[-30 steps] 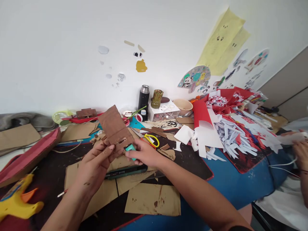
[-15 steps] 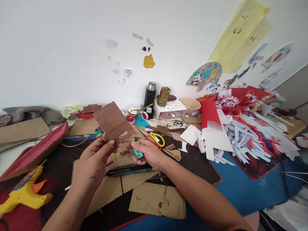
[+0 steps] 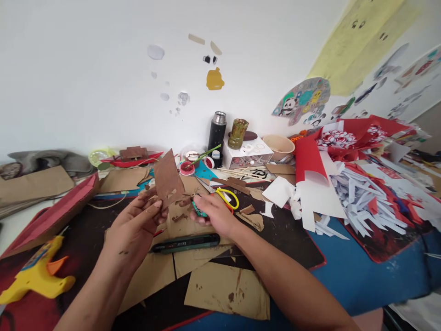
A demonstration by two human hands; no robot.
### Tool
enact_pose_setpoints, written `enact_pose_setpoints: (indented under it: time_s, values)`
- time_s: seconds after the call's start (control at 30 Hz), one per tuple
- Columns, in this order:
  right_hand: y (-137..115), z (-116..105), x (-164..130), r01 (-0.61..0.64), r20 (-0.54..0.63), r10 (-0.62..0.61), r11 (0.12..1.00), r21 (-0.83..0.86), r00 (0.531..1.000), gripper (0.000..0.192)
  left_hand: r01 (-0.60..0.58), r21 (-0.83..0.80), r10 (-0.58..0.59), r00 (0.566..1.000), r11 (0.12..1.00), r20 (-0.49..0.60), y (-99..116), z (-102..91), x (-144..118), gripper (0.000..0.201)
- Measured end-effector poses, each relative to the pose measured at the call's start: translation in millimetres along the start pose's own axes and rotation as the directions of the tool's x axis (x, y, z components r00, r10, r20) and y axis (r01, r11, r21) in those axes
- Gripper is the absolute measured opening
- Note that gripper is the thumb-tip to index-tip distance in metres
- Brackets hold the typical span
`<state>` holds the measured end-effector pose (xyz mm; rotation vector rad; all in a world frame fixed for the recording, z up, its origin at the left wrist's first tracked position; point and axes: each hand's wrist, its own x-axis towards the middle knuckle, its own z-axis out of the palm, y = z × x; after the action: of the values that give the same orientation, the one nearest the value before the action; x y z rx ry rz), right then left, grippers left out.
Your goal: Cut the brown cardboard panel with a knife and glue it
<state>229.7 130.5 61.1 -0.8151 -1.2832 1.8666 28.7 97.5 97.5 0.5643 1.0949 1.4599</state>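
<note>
Head view: the left hand (image 3: 136, 223) pinches the brown panel (image 3: 168, 178) above the mat (image 3: 285, 236); the right hand (image 3: 217, 215), apart, grips a teal tool (image 3: 199, 209). Present step: apparently inspection. Any tool contact calls for steady panel support.

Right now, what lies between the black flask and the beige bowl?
The head view shows a white box bearing an olive vase, among other things.

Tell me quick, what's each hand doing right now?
Left hand: closed, holding a brown cardboard piece.
Right hand: closed, holding a small green object.
</note>
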Motion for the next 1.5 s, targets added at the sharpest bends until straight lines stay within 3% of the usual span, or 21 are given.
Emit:
enact_pose_setpoints:
  time_s: [0.2,0.5,0.97,1.1,1.27,1.5]
  values:
    - [-2,-3,-6,-0.007,0.019,0.007,1.0,0.012,1.0,0.074,0.093,-0.008,-0.093,0.996,0.996,0.005,0,1.6,-1,0.056]
    - [5,1,-9,-0.019,0.045,0.019,1.0,-0.003,0.999,0.059,0.052,0.04,-0.052,0.999,0.998,0.003,-4,2.0,-3,0.065]
    - [11,3,-13,0.074,0.062,-0.068,0.992,-0.102,0.996,0.061,0.048,0.057,-0.049,0.999,0.997,0.014,-3,4.6,-6,0.064]
    - [9,6,-14,0.071,0.008,-0.071,0.977,-0.202,0.997,0.055,0.019,0.06,-0.021,0.999,0.998,0.028,-4,5.6,-8,0.063]
    - [8,11,-14,0.22,-0.017,-0.244,0.902,-0.372,0.97,0.036,-0.003,0.082,-0.002,0.998,0.997,0.066,-7,0.5,-9,0.069]
    - [14,14,-17,0.141,-0.104,-0.223,0.849,-0.509,0.969,0.022,-0.013,0.095,0.005,0.996,0.995,0.084,-9,-1.4,-10,0.07]
